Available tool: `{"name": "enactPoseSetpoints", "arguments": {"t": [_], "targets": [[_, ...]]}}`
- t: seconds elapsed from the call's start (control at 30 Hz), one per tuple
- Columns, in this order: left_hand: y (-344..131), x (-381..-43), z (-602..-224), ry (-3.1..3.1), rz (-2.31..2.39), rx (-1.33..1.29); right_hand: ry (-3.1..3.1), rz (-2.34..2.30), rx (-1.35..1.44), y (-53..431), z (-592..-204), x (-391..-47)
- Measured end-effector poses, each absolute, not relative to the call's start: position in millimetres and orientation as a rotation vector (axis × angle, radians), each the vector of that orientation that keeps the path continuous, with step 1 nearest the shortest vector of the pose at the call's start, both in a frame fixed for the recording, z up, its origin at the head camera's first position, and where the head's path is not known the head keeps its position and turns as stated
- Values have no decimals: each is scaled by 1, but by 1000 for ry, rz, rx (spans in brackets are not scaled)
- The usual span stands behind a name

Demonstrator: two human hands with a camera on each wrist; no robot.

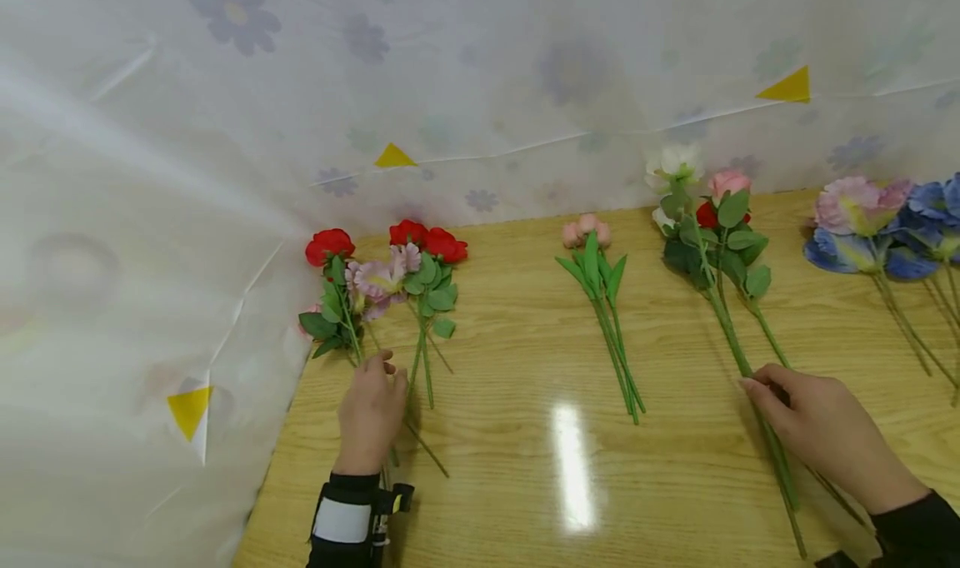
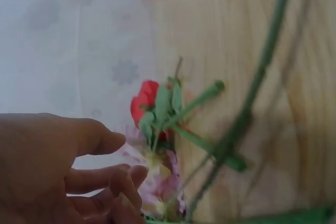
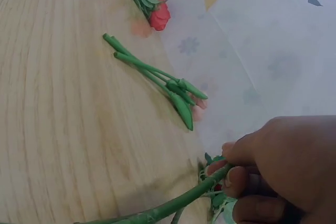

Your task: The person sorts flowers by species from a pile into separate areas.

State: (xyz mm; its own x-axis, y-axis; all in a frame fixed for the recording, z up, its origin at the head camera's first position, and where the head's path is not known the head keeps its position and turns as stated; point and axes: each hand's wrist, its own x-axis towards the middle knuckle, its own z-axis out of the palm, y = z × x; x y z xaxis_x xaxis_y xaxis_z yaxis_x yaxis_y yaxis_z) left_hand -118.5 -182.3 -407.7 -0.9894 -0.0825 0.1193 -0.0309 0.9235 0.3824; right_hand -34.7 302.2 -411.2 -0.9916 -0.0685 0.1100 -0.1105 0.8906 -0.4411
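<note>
My right hand (image 1: 817, 426) pinches a thick green stem between thumb and fingers. White roses (image 1: 673, 166) top the bunch there, beside a pink rose (image 1: 729, 185) and a red bloom. In the right wrist view the gripped stem (image 3: 178, 203) runs out to the lower left. On the left, my left hand (image 1: 372, 410) hovers over flower stems with loosely bent fingers. Nothing sits between its thumb and fingers in the left wrist view. Around it lie red roses (image 1: 444, 245) and a pinkish-purple flower (image 1: 378, 278), with another red rose (image 1: 328, 246) at the far left.
Pink tulips (image 1: 588, 233) lie between the two hands. Pink-and-blue flowers (image 1: 855, 218) lie at the right. A pale flowered sheet (image 1: 487, 85) with yellow triangles borders the back and left of the wooden table (image 1: 510, 368).
</note>
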Motion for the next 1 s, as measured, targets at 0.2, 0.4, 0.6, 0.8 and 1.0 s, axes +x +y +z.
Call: {"name": "enactPoseSetpoints", "arguments": {"t": [0.2,0.4,0.6,0.8,1.0], "targets": [[-197,-118,-418,-2977,-391,224,-3008,602,52,309,-426,-36],[-203,-119,-423,-3013,-300,246,-3122,622,-55,315,-429,-37],[-205,-123,-423,-3061,-242,363,-3224,714,-211,321,-427,-37],[-211,-124,-425,-3076,-187,410,-3180,697,-215,324,-427,-35],[-221,-120,-422,-3106,-228,549,-3161,698,-216,324,-428,-33]]}}
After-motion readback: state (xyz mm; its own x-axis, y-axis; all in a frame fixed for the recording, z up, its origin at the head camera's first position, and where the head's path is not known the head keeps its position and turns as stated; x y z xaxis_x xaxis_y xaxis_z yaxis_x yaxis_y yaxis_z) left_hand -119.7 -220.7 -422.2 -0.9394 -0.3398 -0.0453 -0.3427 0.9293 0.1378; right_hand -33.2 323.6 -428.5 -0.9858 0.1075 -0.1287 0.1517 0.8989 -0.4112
